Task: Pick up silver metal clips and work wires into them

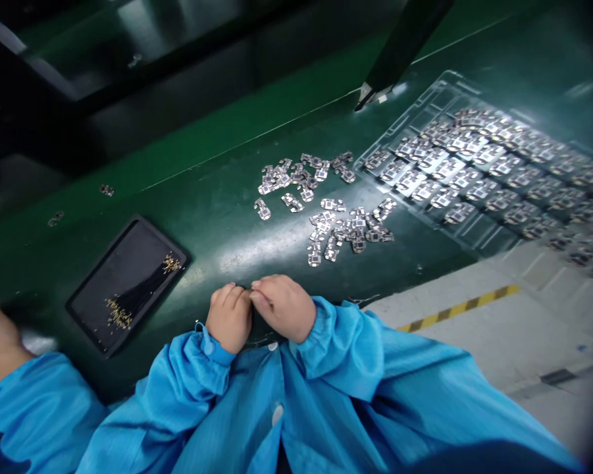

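Note:
My left hand [230,317], with a blue wrist strap, is closed at the front edge of the green table, its fingers curled down. Touching or nearly touching it, my right hand [285,306] is closed too, thumb and fingers pinched together. Anything between the fingers is hidden or too small to make out. Beyond my right hand lies a loose group of small silvery circuit boards [359,224], and farther back another group of boards [281,174]. To the left is a black tray [99,266] holding thin dark cables with gold-coloured ends [118,315].
A clear plastic tray [493,240] at the right bears several rows of circuit boards and juts past the table edge. A dark post [399,49] stands at the back. At far left is another person's hand [0,342]. Stray boards [107,190] lie at back left.

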A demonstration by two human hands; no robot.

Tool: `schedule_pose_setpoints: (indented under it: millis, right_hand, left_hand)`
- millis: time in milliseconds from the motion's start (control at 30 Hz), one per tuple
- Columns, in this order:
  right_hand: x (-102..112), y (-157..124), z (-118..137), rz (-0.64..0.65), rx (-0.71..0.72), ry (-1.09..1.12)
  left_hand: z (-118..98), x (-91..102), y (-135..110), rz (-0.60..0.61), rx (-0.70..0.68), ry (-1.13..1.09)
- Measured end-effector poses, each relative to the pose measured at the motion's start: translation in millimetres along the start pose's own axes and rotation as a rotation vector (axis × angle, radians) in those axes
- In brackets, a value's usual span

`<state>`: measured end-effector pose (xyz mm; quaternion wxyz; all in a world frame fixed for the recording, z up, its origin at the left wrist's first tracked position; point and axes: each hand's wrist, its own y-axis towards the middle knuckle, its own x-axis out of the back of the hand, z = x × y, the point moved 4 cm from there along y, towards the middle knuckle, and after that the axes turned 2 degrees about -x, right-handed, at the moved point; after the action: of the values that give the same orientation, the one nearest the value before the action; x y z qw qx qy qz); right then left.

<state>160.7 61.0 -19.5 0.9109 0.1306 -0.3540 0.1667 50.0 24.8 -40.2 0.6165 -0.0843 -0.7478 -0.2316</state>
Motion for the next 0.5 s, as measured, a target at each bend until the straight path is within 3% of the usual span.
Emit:
schedule_pose_setpoints:
  millis: [100, 200, 367, 400, 433, 500]
  right_hand:
    - [-9.2, 7.5, 10.0, 0.125, 0.090, -0.122]
    - [-11.2, 12.3, 7.3, 0.139, 0.053, -0.093]
    - [15.0, 19.8, -24.2, -0.111, -0.394, 0.166]
    - [21.0, 23.0, -29.6, -0.151, -0.453, 0.177]
    - [26.1, 27.9, -33.2, -0.165, -0.467, 0.162]
    - [32.2, 41.9, -36.1, -0.116, -0.403, 0.067]
  left_hand:
    - [0.5, -4.5, -6.8, -0.006, -0.029, -0.001]
    - [1.2, -7.1, -6.6, 0.029, -0.027, 0.021]
    - [19.4, 13.7, 33.4, 0.157, -0.092, 0.006]
    - [31.0, 23.5, 44.3, 0.144, -0.025, 0.045]
    - [47.0, 37.2, 53.0, 0.050, 0.139, 0.119]
    - [78.6, 67.4, 54.9, -0.257, 0.493, 0.219]
